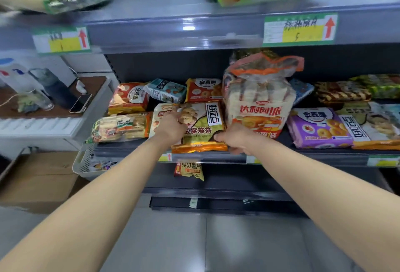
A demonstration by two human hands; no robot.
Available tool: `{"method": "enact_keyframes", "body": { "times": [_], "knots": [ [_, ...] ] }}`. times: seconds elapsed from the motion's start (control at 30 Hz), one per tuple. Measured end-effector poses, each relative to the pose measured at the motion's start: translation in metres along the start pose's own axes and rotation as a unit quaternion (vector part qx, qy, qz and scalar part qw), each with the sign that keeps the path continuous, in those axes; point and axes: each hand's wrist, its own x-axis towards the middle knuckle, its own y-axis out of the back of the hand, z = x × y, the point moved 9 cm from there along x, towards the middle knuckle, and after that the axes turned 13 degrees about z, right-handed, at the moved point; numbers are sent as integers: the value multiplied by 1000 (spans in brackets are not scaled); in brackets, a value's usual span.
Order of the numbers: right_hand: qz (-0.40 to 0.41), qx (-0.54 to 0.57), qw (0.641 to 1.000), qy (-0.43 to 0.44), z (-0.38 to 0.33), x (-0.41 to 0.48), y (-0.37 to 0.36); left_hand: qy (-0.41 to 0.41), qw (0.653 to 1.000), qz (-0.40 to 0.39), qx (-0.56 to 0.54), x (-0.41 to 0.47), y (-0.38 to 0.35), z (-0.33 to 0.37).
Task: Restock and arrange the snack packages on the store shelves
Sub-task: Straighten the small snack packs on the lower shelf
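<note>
The cookie pack is clamped from both sides. The left hand is laid over its face with the fingers curled onto the printed biscuits. The right hand is pinched on the near corner, thumb on top. The pack is lying flat just left of the tall bag, touching its base, with the gold end seam at the shelf lip.

A two-handed hold seems to be used because the pack is broad and slippery, so it can be squared up rather than dragged askew. Whether the right hand's fingers are also braced against the tall bag's foot cannot be told; they are hidden behind the knuckles.

The tall bag is stood upright, probably for its label to be read. Right of the tall bag, a purple pack is laid flat. Further left of it, past the held pack, a cracker pack is set alongside. A straightening step is judged to be in hand.
</note>
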Motion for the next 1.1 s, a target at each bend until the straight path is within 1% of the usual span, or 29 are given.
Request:
{"method": "enact_keyframes", "body": {
  "times": [0.07,0.13,0.23,0.3,0.37,0.43,0.5,0.57,0.7,0.77,0.87,0.93,1.1],
  "knots": [
    [16,-5,1000,-21,5,8,-5,-56,997,-43,39,16,-9,9],
    [14,10,998,-67,17,14,-12,-96,990,-83,64,31,-20,16],
    [-37,69,985,-154,32,10,-29,-126,978,-132,96,51,-36,24],
    [-39,145,970,-189,33,12,-34,-120,976,-143,109,64,-41,23],
    [-13,211,954,-211,33,16,-33,-97,978,-157,92,76,-45,19],
    [1,252,940,-230,34,19,-34,-81,982,-160,63,83,-46,17],
    [-4,277,931,-238,33,18,-37,-83,984,-146,58,86,-44,18],
    [-4,289,928,-234,31,16,-39,-94,986,-120,75,84,-35,22],
    [-3,287,937,-200,20,9,-35,-95,988,-75,98,69,-7,27],
    [5,287,941,-180,14,1,-29,-86,992,-58,67,60,8,24],
    [12,283,948,-147,3,-15,-20,-39,999,-28,-24,36,34,18],
    [24,278,953,-119,-5,-25,-10,-15,998,-19,-65,15,52,19],
    [55,285,956,-51,-23,-59,17,-10,997,13,-74,-39,94,30]
  ]
}}
